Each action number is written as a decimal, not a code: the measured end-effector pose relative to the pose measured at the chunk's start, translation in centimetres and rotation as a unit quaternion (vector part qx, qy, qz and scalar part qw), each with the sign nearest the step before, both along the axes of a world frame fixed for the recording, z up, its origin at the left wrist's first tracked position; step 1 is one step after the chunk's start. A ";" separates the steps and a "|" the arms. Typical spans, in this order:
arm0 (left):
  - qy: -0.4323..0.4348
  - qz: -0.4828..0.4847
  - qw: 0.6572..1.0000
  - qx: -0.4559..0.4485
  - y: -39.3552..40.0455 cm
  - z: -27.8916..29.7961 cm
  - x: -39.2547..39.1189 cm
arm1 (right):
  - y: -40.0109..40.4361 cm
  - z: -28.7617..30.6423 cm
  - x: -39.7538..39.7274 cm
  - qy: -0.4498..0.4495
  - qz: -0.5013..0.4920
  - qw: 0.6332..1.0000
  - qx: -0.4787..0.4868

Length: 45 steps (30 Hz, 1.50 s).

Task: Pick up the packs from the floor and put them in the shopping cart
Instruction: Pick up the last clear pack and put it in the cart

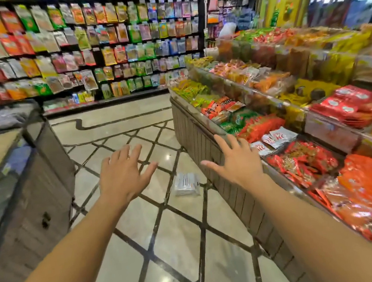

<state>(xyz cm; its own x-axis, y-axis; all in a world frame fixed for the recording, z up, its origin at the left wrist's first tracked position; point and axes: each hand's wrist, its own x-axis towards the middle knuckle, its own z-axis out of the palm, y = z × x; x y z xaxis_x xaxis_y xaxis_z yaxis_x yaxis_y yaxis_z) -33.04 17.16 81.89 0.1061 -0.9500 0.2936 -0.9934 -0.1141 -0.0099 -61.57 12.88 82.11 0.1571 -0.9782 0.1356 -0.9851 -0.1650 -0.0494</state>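
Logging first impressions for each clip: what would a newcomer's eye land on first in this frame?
Two bare arms reach forward with both hands spread and empty, the left hand and the right hand, over a glossy diamond-patterned floor. Between them, a lone silvery pack lies on the floor beside the base of the display counter. Bright red and orange snack packs fill the bins on the right, and a wall of hanging packets fills the back.

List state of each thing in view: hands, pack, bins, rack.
left hand: open, fingers spread, empty
right hand: open, fingers spread, empty
pack: flat on the floor beside the bins, untouched
bins: full of packets
rack: hung with packets
cart: not in view
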 end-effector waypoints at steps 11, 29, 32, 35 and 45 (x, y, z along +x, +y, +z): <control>0.025 -0.013 1.000 0.010 -27.0 -1.3 10.3 | -24.9 1.2 9.1 0.029 -0.027 0.999 -0.024; 0.026 -0.049 0.996 0.069 -63.8 -5.6 13.2 | -60.6 -5.3 13.6 -0.023 -0.054 0.998 0.022; 0.034 -0.049 0.994 0.091 -71.0 -7.0 12.0 | -67.6 -7.1 13.2 -0.033 -0.054 0.997 0.051; 0.052 -0.050 0.991 0.113 -78.0 -9.2 10.4 | -74.1 -9.0 12.5 -0.043 -0.060 0.995 0.069; 0.083 -0.071 0.965 0.240 -89.6 -23.5 8.0 | -86.3 -22.3 12.2 -0.041 -0.085 0.976 0.194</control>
